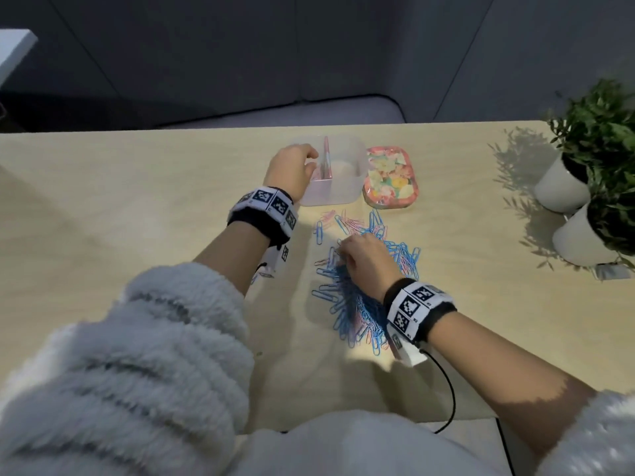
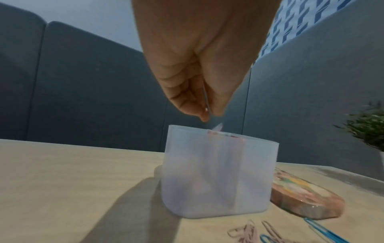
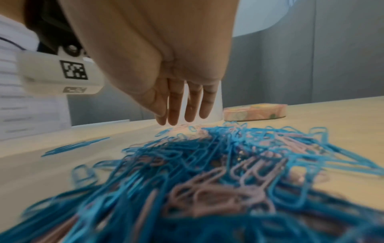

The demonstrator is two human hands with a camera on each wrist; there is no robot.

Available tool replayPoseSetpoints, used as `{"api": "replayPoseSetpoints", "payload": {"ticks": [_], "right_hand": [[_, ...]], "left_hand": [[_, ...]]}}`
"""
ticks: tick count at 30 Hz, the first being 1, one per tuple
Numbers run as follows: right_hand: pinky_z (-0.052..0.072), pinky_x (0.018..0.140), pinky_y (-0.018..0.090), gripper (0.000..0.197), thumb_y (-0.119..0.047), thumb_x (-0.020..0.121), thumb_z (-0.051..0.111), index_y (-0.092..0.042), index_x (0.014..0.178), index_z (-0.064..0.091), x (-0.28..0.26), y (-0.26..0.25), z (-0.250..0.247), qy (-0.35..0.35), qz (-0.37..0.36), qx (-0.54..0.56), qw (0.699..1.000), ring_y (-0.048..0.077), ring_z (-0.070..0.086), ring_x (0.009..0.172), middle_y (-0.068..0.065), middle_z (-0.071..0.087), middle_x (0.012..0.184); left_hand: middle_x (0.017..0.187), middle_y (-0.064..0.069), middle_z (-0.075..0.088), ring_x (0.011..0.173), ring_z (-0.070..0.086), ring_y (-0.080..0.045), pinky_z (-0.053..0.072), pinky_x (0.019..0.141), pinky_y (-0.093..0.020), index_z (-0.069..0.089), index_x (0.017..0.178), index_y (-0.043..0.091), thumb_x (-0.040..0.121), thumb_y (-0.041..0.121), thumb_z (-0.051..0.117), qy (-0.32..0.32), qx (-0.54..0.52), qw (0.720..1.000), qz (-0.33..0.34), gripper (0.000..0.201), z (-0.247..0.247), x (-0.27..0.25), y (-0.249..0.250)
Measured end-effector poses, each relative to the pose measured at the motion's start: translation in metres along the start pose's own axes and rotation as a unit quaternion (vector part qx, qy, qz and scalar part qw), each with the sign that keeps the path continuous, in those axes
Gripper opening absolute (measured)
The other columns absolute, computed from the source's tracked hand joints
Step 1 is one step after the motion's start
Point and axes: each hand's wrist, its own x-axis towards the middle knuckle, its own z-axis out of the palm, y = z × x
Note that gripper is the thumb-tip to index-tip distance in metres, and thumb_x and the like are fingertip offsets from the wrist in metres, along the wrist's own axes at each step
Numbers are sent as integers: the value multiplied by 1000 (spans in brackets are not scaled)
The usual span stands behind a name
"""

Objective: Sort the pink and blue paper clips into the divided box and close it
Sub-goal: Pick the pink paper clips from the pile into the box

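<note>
A translucent divided box point(image 1: 343, 187) stands open at the far middle of the table, a pink divider point(image 1: 326, 156) running through it. My left hand point(image 1: 314, 158) hovers over its left compartment. In the left wrist view that hand point(image 2: 207, 115) pinches a thin paper clip point(image 2: 206, 100) just above the box point(image 2: 218, 172); the clip's colour is unclear. A heap of blue and pink paper clips point(image 1: 357, 297) lies nearer me. My right hand point(image 1: 343, 254) reaches down onto it, its straight fingers point(image 3: 176, 115) touching pink clips at the heap's point(image 3: 207, 164) far edge.
The floral lid point(image 1: 390, 178) lies flat just right of the box, also seen as the lid point(image 2: 307, 197) in the left wrist view. Two potted plants in white pots point(image 1: 563, 187) stand at the table's right edge. Dark padded panels rise behind the table.
</note>
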Motion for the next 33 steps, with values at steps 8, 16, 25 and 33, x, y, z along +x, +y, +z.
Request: {"api": "replayPoseSetpoints", "payload": {"ticks": [8, 16, 25, 33], "right_hand": [[47, 92, 43, 26, -7, 88, 50, -5, 108, 67, 47, 28, -19, 58, 114, 21, 992, 35, 56, 106, 18, 63, 113], [44, 91, 41, 22, -20, 87, 57, -12, 104, 69, 56, 24, -11, 16, 85, -49, 995, 32, 53, 108, 12, 63, 110], [40, 82, 37, 23, -3, 86, 47, -7, 93, 68, 30, 31, 0, 16, 84, -27, 996, 34, 55, 95, 16, 68, 97], [45, 85, 39, 10, -15, 87, 58, -16, 84, 68, 32, 30, -14, 58, 128, 94, 986, 28, 59, 89, 5, 70, 86]], "left_hand": [[81, -6, 63, 79, 62, -27, 48, 71, -34, 62, 83, 13, 91, 36, 50, -57, 92, 991, -77, 27, 47, -62, -11], [95, -10, 68, 90, 62, -30, 47, 78, -35, 62, 94, 11, 88, 30, 54, -124, 67, 978, -155, 21, 60, -79, -17], [103, -13, 67, 98, 60, -32, 48, 86, -38, 64, 93, 10, 83, 15, 56, -164, 61, 967, -187, 13, 43, -86, -54], [122, -10, 59, 112, 54, -27, 44, 95, -37, 56, 119, 5, 89, 9, 50, -132, 66, 988, 41, 31, 62, -48, -8]]}}
